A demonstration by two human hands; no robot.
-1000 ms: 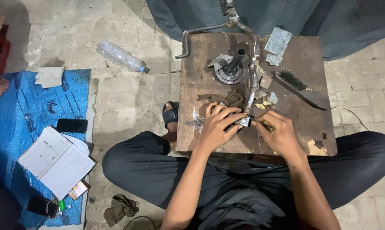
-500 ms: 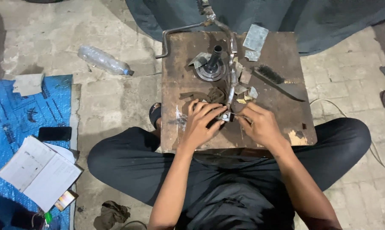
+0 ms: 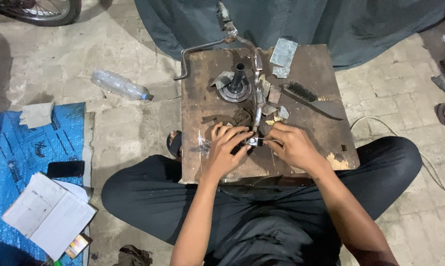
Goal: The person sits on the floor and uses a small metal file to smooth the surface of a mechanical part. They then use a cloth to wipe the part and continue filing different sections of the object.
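a small metal part [image 3: 252, 141] sits at the near middle of the low wooden bench [image 3: 321, 79], between the two hands — it looks pale and shiny, and it lies at the near end of a long bent metal rod [image 3: 257, 101] that runs away across the bench top. its exact shape is too small to tell.

the left hand [image 3: 226, 147] is curled over the part from the left, fingers bent and close together, fingertips touching it; the grip is narrow, pinched on the part. the right hand [image 3: 290, 145] comes in from the right, fingers also drawn in, pinching a thin wire-like piece [image 3: 269, 141] that reaches to the part. whether that piece is a tool or a bit of the part, i cannot tell.

farther back on the bench stand a round metal hub with a dark upright tube [image 3: 238, 84], a wire brush [image 3: 313, 99] and some flat metal scraps [image 3: 284, 52]. on the floor to the left lie a clear plastic bottle [image 3: 119, 84], a blue tarp [image 3: 6, 148], an open notebook [image 3: 47, 214] and a dark phone [image 3: 65, 169] — all well apart from the hands.
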